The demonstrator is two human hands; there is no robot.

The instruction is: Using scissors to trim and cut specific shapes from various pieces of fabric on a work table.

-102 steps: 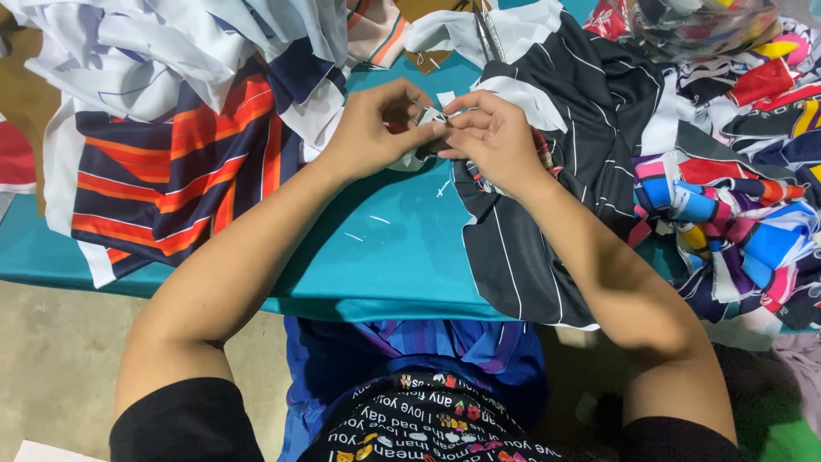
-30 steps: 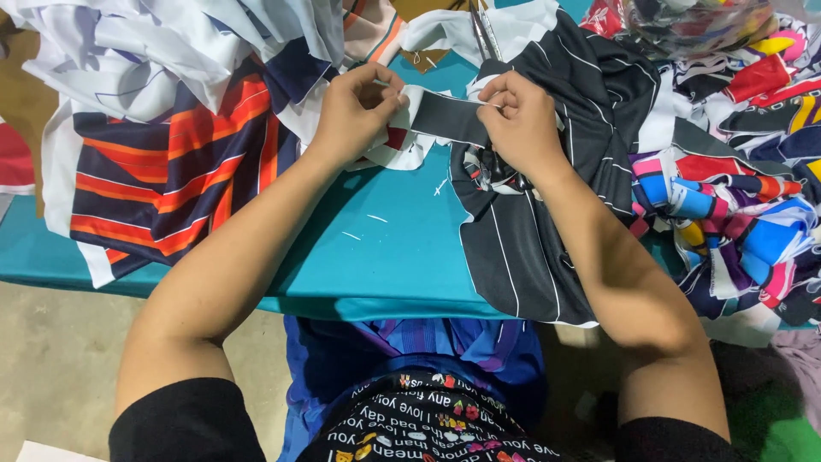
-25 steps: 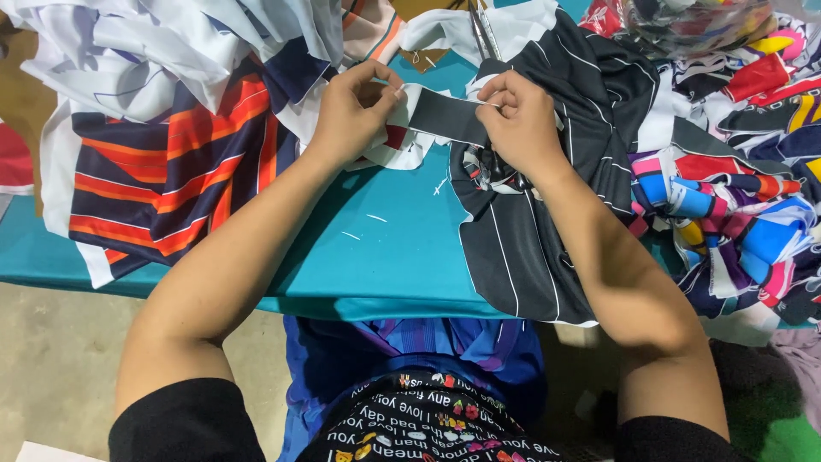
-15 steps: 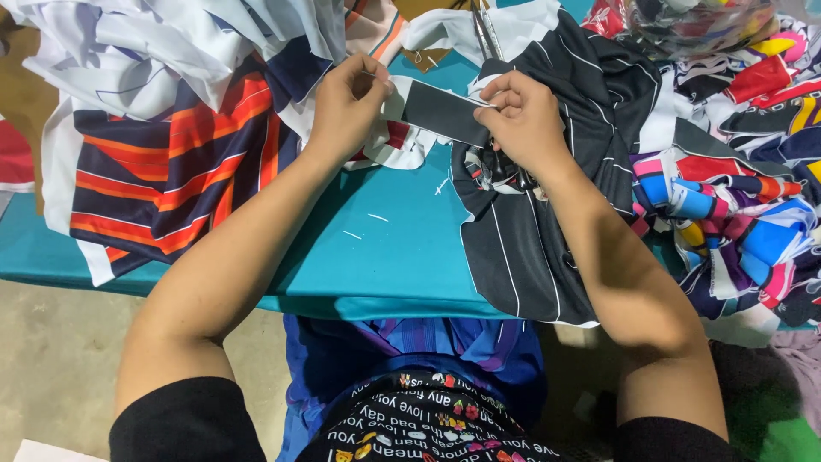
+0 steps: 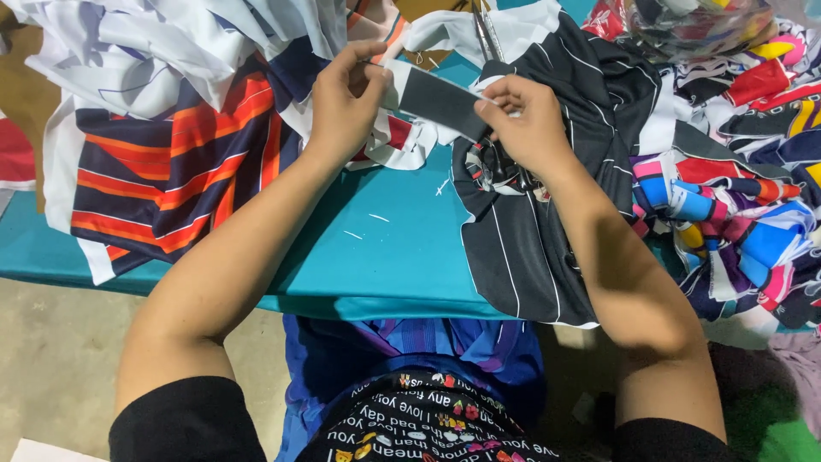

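While pinched at its ends by left hand (image 5: 342, 103) and right hand (image 5: 526, 120), dark strip (image 5: 440, 103) stretched taut. Long axis left-right, right end tilted nearer. Held above teal table (image 5: 385, 248), beside black pinstriped garment (image 5: 530, 231).

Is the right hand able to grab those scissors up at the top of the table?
Probably yes. The scissors lie uncovered on white cloth just above the right hand, nothing between them. But that hand is pinching a dark strip and would have to let go.
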